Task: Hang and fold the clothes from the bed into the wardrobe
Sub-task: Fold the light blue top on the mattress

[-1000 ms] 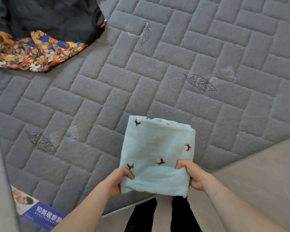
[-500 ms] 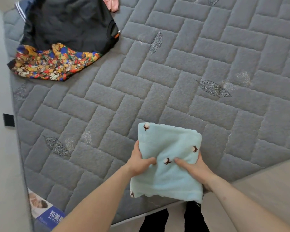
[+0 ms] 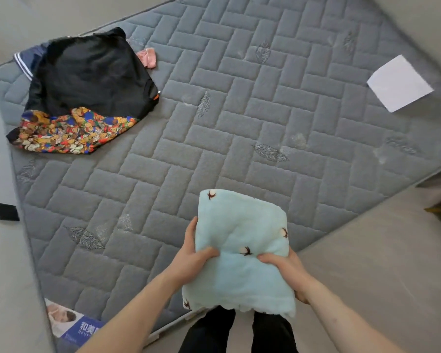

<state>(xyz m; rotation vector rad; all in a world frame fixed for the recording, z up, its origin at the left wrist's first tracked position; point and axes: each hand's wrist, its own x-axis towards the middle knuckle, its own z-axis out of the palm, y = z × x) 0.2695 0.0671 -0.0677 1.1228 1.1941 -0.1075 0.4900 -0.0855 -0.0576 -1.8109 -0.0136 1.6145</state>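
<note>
Cloth first: we hold a folded light-blue cloth (image 3: 242,253) with small brown prints above the near edge of the bed (image 3: 239,123), over our dark trouser legs. Our left hand (image 3: 191,256) clamps its left side, thumb pressed into the top face and fingers curled along the edge. Our right hand (image 3: 285,271) grips its right side the same way, thumb on top; its other fingers are hidden beneath, so we cannot tell how they lie. The two hands sit apart, with the cloth between them. At the bed's far left corner lie a black garment (image 3: 92,72) and, just beside it, a multicoloured patterned garment (image 3: 69,131). A white sheet (image 3: 400,84), perhaps paper, lies far right.
</note>
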